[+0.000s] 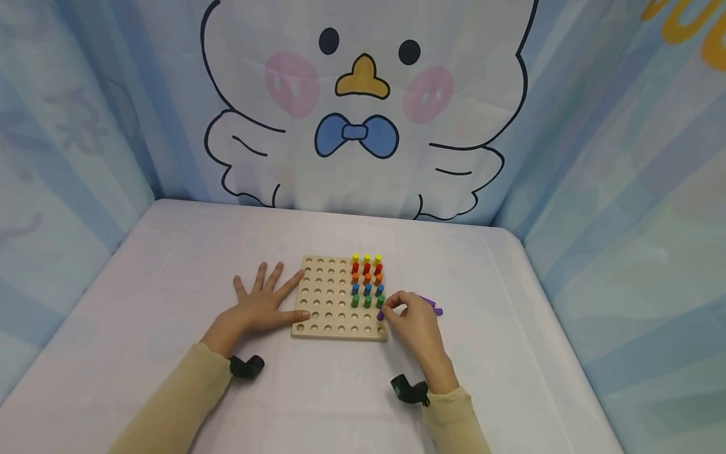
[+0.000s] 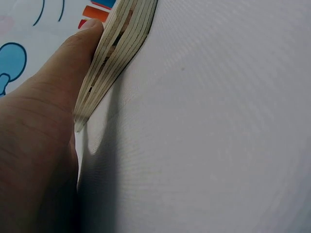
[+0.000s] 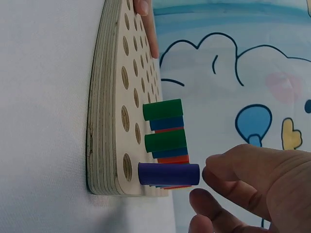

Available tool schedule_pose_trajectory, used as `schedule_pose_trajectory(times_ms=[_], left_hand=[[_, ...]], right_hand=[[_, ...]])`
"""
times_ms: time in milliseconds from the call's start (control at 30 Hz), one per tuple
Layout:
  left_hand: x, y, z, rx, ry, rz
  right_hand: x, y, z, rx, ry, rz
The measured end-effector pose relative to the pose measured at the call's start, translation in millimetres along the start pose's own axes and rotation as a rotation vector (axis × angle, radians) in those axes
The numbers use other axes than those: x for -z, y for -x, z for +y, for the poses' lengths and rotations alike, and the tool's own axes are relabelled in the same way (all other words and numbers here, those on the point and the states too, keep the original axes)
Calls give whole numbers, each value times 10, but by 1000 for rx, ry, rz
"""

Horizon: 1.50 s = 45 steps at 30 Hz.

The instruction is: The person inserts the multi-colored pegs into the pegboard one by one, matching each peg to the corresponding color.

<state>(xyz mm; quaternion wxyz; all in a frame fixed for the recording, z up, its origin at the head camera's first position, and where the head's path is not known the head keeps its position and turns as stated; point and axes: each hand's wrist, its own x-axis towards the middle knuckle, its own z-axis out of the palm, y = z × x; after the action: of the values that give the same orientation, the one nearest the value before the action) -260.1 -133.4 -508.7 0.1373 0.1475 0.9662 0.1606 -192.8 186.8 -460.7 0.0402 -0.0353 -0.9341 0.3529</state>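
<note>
A wooden peg board point(image 1: 334, 335) lies flat with rows of holes, its right part filled with yellow, red, orange, blue and green pegs point(image 1: 367, 301). A purple peg point(image 3: 169, 174) stands in a hole in front of the right-hand green one. My right hand point(image 1: 416, 325) is at this peg, thumb and fingertips point(image 3: 214, 161) right by its free end and slightly parted. On the left, my left hand point(image 1: 258, 309) is spread flat on the table, its thumb point(image 2: 90, 31) resting on the board's edge and the index fingertip at the upper left side.
Loose purple pegs point(image 1: 438, 311) lie on the white-covered table point(image 1: 317, 397), partly behind my right hand. A cartoon curtain point(image 1: 363, 183) rises along the table's back edge, with more curtains at both sides. Black wrist cameras point(image 1: 247, 367) sit on both wrists.
</note>
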Motion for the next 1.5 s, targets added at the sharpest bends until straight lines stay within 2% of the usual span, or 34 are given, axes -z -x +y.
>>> schedule_pose_trajectory(times_ms=[400,700,1000,1167,1500], left_hand=[[-43,-24,-49,12,-17,0],[-41,-17,-54,13,-15,3],[47,51,24,-2,34,-11],[48,49,32,-4,29,-12],[43,23,0,-5,15,-12]], right_hand=[[-2,-5,-5,13,24,-28],[93,-49,61,22,72,27],[321,-170,329,42,125,76],[441,-231,528,6,138,55],[377,-290,718,-47,68,-5]])
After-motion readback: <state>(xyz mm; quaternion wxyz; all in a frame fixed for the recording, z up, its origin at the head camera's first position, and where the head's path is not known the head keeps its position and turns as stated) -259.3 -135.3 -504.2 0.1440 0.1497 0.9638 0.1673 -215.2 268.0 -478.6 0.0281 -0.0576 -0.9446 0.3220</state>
